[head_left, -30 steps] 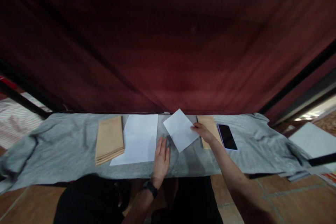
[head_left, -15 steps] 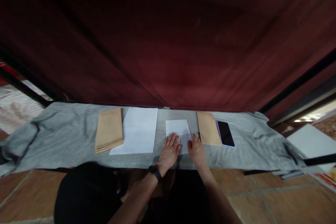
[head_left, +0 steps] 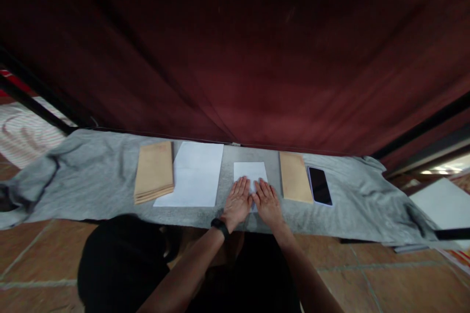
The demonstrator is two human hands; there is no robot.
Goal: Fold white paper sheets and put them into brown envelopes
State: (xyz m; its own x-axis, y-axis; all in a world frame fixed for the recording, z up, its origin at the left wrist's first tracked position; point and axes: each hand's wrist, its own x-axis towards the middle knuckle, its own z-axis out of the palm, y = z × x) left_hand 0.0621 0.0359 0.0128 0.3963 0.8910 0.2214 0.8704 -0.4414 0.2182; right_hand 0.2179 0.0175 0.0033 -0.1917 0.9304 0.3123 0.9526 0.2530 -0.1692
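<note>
A small white sheet of paper, seemingly folded [head_left: 249,169], lies flat in front of me. My left hand [head_left: 238,201] rests palm down on its left part, fingers stretched out. Beside it my right hand [head_left: 268,203] lies flat on the right part, the thumbs close together. Both hands hide the paper's lower half. To the left is a larger white sheet [head_left: 198,173], partly under a stack of brown envelopes [head_left: 154,168]. On the right a single brown envelope [head_left: 295,177] lies beside a phone [head_left: 320,186] with a dark screen.
A grey cloth [head_left: 356,190] covers the narrow surface under the papers. Dark red fabric [head_left: 235,68] rises behind its far edge, with black bars at both sides. A white board [head_left: 444,205] stands at the far right. Tiled floor [head_left: 348,279] shows below.
My right hand has moved from the paper's right edge inward onto it, now lying flat next to my left hand. The left hand stays on the paper. The view has shifted slightly.
</note>
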